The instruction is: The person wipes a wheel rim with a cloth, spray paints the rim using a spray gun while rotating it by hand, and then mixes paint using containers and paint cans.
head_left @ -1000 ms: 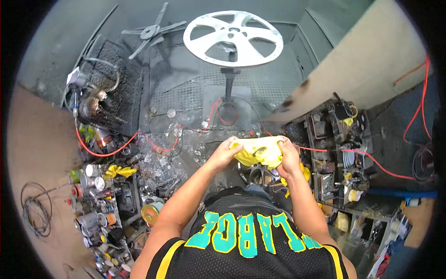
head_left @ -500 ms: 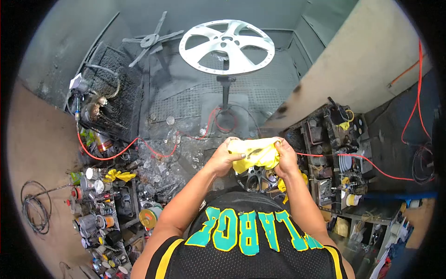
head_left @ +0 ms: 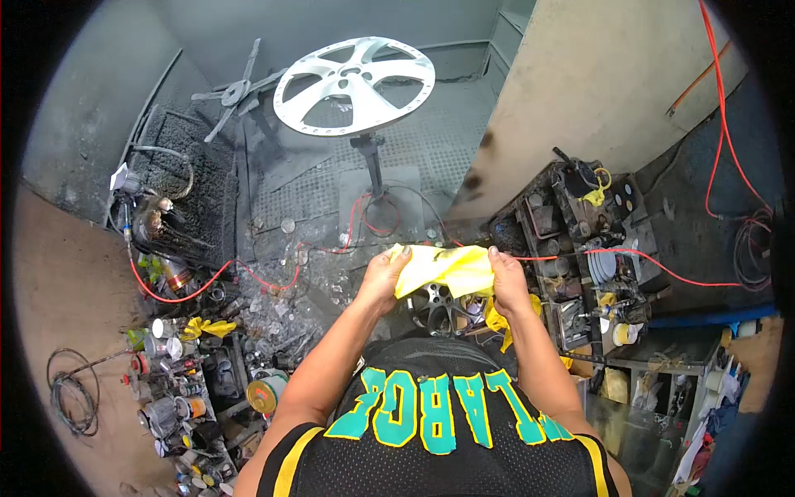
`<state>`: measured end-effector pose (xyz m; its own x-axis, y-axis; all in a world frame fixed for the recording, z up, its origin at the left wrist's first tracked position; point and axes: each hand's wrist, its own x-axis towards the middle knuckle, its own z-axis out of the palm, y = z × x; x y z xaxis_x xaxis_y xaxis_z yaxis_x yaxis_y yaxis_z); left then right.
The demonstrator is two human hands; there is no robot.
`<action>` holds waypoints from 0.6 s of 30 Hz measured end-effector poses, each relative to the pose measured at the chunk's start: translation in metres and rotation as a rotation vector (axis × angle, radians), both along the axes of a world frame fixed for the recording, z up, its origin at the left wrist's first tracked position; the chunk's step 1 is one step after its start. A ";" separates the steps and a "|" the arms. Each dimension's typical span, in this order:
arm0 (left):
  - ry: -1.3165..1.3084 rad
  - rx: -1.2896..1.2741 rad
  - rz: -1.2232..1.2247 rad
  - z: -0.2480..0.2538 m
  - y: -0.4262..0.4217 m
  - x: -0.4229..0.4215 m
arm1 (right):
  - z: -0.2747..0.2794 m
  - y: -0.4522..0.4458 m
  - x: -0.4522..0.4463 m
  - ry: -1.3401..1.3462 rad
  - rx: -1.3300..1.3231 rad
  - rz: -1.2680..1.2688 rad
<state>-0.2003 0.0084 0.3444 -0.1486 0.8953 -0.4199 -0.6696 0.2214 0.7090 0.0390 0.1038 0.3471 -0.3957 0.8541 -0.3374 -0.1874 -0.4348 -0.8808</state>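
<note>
Left hand (head_left: 383, 278) and right hand (head_left: 508, 282) pinch a yellow cloth (head_left: 445, 271) between them
Dark wheel (head_left: 436, 297) at the cloth's six o'clock, white wheel (head_left: 364, 99) at eleven; a slackened pinch could drop it onto littered floor (head_left: 321, 289).

Light seems to fall from above, striking the white wheel (head_left: 368, 103) brightly and almost bleaching the yellow cloth (head_left: 447, 269). Down on the cluttered floor (head_left: 277, 319) it's murky, the small bits soft and hard to make out. Toward the edges the walls (head_left: 91, 141) bow, and black swallows the corners.
</note>
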 end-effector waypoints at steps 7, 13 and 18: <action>0.205 -0.062 0.092 -0.044 0.003 0.011 | 0.000 -0.010 0.000 0.016 -0.064 0.003; 0.740 0.177 -0.133 -0.004 -0.007 0.029 | 0.002 0.002 0.007 -0.178 0.069 0.173; 0.810 0.197 -0.294 0.005 -0.003 0.037 | 0.031 0.005 0.000 -0.195 0.012 0.376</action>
<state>-0.1632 0.0050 0.3492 -0.0862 0.9890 -0.1199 0.1196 0.1298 0.9843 0.0388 0.1090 0.3778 -0.6100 0.6671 -0.4276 0.1530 -0.4303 -0.8896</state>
